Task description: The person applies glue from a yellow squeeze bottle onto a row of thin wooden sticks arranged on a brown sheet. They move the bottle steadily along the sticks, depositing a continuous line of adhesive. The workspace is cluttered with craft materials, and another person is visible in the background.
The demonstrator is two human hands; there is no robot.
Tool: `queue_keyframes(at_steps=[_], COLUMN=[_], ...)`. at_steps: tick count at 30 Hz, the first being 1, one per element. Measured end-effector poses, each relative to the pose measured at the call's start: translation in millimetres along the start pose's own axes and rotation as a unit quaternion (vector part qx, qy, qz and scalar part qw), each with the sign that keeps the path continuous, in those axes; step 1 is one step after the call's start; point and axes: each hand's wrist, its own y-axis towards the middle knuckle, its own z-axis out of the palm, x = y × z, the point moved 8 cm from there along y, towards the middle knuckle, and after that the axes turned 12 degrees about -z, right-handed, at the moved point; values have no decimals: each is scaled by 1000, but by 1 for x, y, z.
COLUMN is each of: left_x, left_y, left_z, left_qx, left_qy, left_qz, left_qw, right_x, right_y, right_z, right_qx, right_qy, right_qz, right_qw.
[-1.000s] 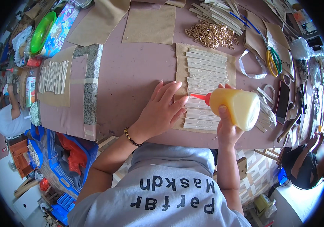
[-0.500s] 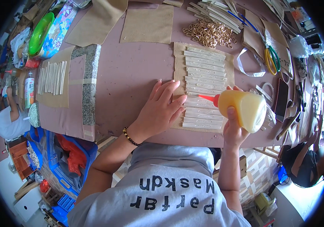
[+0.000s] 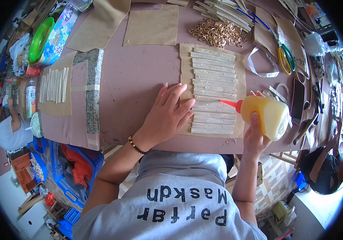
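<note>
Several pale narrow strips (image 3: 214, 87) lie in a column across a tan leather-like sheet (image 3: 186, 60), with shiny clear traces along their tops. My right hand (image 3: 255, 138) grips a squeeze bottle (image 3: 268, 117) of yellowish liquid, tilted on its side. Its red pointed nozzle (image 3: 230, 103) reaches left over a strip in the lower middle of the column; whether the tip touches cannot be made out. Fingers spread, my left hand (image 3: 169, 114) rests at the sheet's left edge, fingertips near the strip ends, holding nothing.
Beyond the sheet sit a heap of gold-coloured metal rings (image 3: 218, 33) and loose strips (image 3: 223, 12). Scissors (image 3: 285, 58) and a white tape (image 3: 255, 64) lie to the right. More strips (image 3: 54, 86) cover another tan sheet at left. Another person (image 3: 11, 128) is at far left.
My right hand has moved the bottle rightward, its nozzle shifting along the strips toward their right ends. The left hand stays at the sheet's edge. The whole view has shifted slightly.
</note>
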Motion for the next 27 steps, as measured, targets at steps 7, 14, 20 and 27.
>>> queue_keyframes(at_steps=[7, 14, 20, 27], left_x=[3, 3, 3, 2], left_y=[-2, -2, -2, -1], left_z=[3, 4, 3, 1], left_qx=[9, 5, 3, -1], left_qy=[11, 11, 8, 1], left_qz=[-8, -6, -5, -4], left_qw=[1000, 1000, 1000, 1000], right_x=[2, 0, -1, -1], right_y=[1, 2, 3, 3], right_z=[-20, -35, -31, 2], right_qx=[-33, -59, -57, -14], right_qy=[13, -3, -1, 10], right_qz=[1, -9, -7, -8], right_qw=[999, 998, 998, 1000])
